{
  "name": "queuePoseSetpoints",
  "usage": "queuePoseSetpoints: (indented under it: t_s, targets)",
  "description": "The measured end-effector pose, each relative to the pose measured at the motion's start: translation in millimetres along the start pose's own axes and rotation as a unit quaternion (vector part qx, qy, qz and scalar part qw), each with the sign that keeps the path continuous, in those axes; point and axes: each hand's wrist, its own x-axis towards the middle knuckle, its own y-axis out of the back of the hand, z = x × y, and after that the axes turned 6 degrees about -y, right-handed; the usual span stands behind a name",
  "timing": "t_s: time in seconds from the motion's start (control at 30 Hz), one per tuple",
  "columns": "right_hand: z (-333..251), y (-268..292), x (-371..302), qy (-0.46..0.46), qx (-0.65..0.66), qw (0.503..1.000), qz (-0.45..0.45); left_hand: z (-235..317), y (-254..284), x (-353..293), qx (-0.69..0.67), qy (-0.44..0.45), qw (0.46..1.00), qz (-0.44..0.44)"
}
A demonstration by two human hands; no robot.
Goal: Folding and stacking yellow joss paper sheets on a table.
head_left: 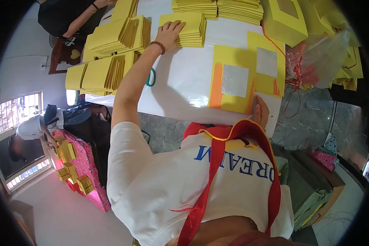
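My left hand (170, 34) reaches across the white table, its fingers lying over the top of a stack of yellow folded papers (194, 28). It wears a beaded bracelet (158, 46). My right hand (261, 112) is at the table's near edge with its fingers stretched out, beside the lower edge of two overlapping yellow paper sheets. The nearer sheet (235, 58) has a pale square window and orange strips along its sides. The other sheet (279, 43) lies partly under it, with a similar window and an orange patch. Teal scissor-like handles (151, 77) lie under my left forearm.
More yellow stacks (104, 74) crowd the table's left side and far edge. A yellow paper box (285, 20), a clear plastic bag (320, 53) and red string (297, 78) are at the right. Two other people (76, 16) (33, 127) are at the left, one beside a pink-covered table (96, 184).
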Motion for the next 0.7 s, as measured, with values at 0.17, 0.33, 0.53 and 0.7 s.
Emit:
queuePoseSetpoints:
  t_s: [0.17,0.33,0.53,0.7]
  targets:
    - [15.7,-3.1,-2.0,0.055,-0.016,0.998,0.004,1.8,21.9,6.5,-0.049,0.001,0.998,-0.033]
    - [23.0,0.7,3.6,0.064,-0.037,0.997,-0.021,3.3,19.5,7.6,-0.018,-0.005,1.000,-0.018]
    - [2.3,4.3,5.0,0.022,-0.045,0.998,-0.042,0.7,12.3,7.2,0.002,-0.004,1.000,-0.011]
    - [8.7,3.2,5.4,0.025,-0.046,0.998,-0.041,2.9,6.1,6.0,0.037,-0.022,0.998,0.046]
